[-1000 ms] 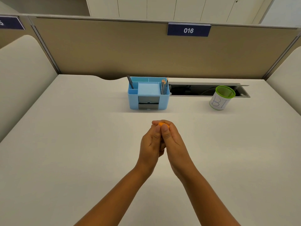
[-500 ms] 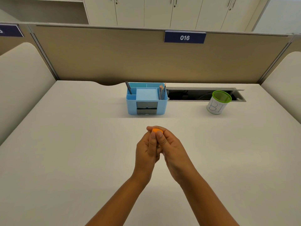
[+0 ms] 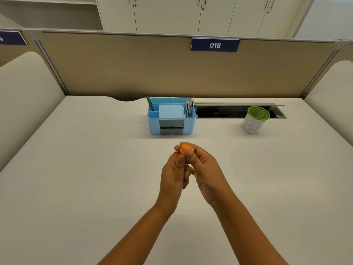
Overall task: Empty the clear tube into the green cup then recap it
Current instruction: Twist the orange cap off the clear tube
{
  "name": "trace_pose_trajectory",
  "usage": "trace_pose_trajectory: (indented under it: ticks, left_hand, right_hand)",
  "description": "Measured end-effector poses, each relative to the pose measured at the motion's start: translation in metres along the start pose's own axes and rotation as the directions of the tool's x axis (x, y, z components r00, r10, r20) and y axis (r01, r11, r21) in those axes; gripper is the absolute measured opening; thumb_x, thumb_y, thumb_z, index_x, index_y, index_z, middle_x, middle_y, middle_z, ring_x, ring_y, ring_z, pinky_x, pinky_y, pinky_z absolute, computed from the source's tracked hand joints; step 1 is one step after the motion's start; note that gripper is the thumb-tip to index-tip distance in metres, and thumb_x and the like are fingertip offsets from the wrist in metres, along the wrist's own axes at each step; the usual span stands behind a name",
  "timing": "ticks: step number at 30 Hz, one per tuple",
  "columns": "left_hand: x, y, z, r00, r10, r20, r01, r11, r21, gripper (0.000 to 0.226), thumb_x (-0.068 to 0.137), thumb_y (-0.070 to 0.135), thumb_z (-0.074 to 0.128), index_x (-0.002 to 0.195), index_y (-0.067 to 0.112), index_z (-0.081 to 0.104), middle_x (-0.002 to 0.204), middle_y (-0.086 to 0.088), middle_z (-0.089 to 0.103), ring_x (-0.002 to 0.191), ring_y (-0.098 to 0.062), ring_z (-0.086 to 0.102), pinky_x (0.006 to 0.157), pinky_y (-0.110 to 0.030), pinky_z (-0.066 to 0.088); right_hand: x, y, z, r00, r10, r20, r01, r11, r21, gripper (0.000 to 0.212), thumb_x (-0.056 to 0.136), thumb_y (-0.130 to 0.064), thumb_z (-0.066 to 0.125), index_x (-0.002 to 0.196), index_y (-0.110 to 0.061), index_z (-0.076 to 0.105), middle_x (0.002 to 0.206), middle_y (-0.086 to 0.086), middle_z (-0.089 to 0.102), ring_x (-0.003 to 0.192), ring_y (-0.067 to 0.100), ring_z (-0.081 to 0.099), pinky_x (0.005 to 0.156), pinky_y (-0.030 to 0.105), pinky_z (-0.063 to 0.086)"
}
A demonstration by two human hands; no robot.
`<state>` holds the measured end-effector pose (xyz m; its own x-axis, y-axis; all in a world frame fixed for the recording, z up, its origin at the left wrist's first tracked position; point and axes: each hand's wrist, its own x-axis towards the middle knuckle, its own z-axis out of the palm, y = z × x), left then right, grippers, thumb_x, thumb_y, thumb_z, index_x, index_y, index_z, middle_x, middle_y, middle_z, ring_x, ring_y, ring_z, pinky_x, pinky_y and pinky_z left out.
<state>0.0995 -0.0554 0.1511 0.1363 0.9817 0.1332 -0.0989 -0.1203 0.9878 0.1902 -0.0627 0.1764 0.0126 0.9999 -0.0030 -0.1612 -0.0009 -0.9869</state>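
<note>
Both hands are meeting over the middle of the desk [image 3: 76, 169], held up off the surface rather than resting on it. The left hand [image 3: 172, 176] is curling around something upright — most likely the clear tube, though its body is hidden inside the fist and cannot be made out. The right hand [image 3: 205, 169] is coming in from the side, its thumb and forefinger pinching the orange cap [image 3: 186, 149] that is sitting at the top of the left fist. That split makes sense: one hand is steadying the tube so the other is free to twist or pull at the cap.

Whether the cap is seated or already loose cannot be told from here. The tube is being kept vertical, probably so nothing spills once it opens.

The green cup [image 3: 256, 119] is standing upright at the far right of the desk, well apart from the hands and just in front of the open cable slot [image 3: 219, 111]. It is waiting with its mouth up — ready to receive the contents, but the tube is going to have to travel across to it. The blue organizer [image 3: 171, 116], holding pens and pencils, is sitting straight ahead of the hands and playing no part.

Judging by this, the pouring is not yet done.
</note>
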Motion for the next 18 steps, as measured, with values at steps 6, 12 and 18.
trace_pose_trajectory:
  ticks: [6,12,18]
  left_hand:
    - [0.000,-0.015,-0.007,0.999,-0.025,-0.020,0.025,1.000,-0.001,0.031,0.080,0.049,0.032,0.086,0.025,0.050,0.065,0.001,0.054,0.053,-0.004,0.052,0.050,-0.011,0.044]
    - [-0.002,-0.037,-0.017,0.998,-0.031,-0.056,0.037,0.994,0.099,0.022,0.082,0.046,0.037,0.096,0.035,0.050,0.093,0.005,0.060,0.084,-0.004,0.059,0.072,-0.016,0.052]
    - [-0.009,-0.061,-0.027,0.988,-0.129,-0.088,0.137,0.986,0.091,0.023,0.082,0.043,0.042,0.099,0.031,0.052,0.100,-0.001,0.059,0.097,-0.016,0.057,0.090,-0.034,0.049]
  right_hand:
    - [0.016,0.012,-0.015,0.990,0.110,-0.089,-0.092,0.977,0.192,0.041,0.073,-0.048,0.056,0.109,-0.031,0.064,0.098,-0.010,0.074,0.101,0.010,0.067,0.083,0.024,0.050]
    - [0.025,0.067,-0.031,0.973,-0.021,-0.230,-0.102,0.857,-0.506,0.038,0.089,-0.030,0.056,0.127,-0.028,0.052,0.111,0.005,0.055,0.091,0.013,0.060,0.082,0.022,0.052]
    - [0.023,0.128,-0.038,0.967,0.146,-0.208,-0.253,0.642,-0.724,0.035,0.085,-0.019,0.064,0.120,-0.023,0.057,0.118,0.008,0.047,0.089,0.008,0.046,0.083,0.012,0.035]
